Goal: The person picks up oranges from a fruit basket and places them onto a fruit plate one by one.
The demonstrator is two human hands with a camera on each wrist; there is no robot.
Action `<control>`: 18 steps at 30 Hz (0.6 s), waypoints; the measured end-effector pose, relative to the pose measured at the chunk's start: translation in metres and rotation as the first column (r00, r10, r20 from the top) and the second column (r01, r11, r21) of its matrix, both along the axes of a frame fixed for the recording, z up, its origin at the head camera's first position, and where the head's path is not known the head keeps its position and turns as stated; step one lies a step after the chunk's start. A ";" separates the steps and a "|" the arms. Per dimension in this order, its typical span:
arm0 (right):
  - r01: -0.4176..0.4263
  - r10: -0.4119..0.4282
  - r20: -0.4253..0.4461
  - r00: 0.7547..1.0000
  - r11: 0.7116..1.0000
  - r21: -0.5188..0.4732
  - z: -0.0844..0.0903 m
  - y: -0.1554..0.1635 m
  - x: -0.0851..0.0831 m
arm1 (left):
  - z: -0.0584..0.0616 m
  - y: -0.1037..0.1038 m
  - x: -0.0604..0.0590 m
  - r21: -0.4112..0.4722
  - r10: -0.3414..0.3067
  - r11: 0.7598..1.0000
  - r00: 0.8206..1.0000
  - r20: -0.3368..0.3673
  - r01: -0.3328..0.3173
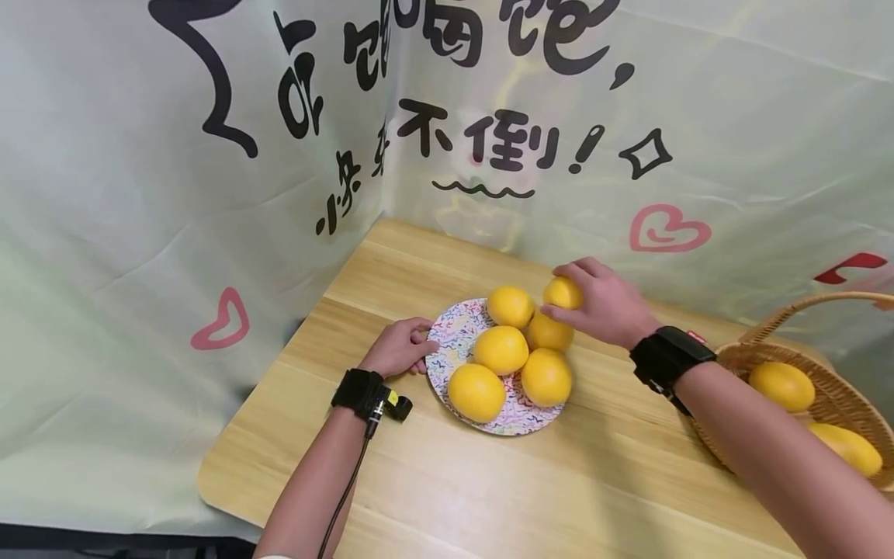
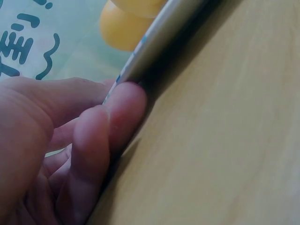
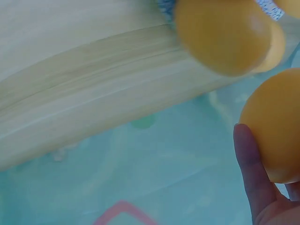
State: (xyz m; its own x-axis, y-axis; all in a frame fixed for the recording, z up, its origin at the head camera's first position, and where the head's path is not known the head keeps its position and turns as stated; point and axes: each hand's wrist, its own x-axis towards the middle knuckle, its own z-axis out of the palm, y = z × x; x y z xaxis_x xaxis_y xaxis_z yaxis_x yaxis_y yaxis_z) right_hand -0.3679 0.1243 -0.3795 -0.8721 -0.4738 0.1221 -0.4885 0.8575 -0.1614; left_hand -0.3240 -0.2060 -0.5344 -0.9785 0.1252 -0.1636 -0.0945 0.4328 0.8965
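Note:
A round plate (image 1: 451,329) with a colourful squiggle pattern lies on the table. My left hand (image 1: 401,347) pinches its left rim; in the left wrist view, fingertips (image 2: 129,101) tuck under the plate's edge. Several round yellow-orange fruits, one of them the near-left fruit (image 1: 476,393), sit grouped on the plate. Above the far-right side of the plate, my right hand (image 1: 611,304) holds another yellow-orange fruit (image 1: 562,293) between thumb and fingers. In the right wrist view, this held fruit (image 3: 276,126) is cut off by the frame edge, and a finger lies along its side.
At the right stands a wicker basket (image 1: 848,382) with a tall handle, holding a rounded yellow fruit (image 1: 782,386) and a longer one (image 1: 847,449). Printed cloth walls (image 1: 754,147) border the wooden table (image 1: 433,481) at the back and left. My right forearm passes in front of the basket.

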 end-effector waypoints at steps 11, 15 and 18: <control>-0.111 0.111 0.007 0.994 0.992 0.062 -0.014 -0.056 -0.013 | 0.001 -0.001 -0.001 -0.006 -0.007 1.000 1.000 -0.005 0.007; -0.138 0.138 -0.001 0.990 0.988 0.068 -0.020 -0.067 -0.014 | 0.001 -0.001 -0.001 -0.004 -0.012 1.000 1.000 -0.009 0.011; -0.157 0.158 -0.011 0.987 0.985 0.074 -0.025 -0.076 -0.017 | -0.001 -0.001 -0.002 0.006 -0.015 1.000 1.000 -0.008 0.015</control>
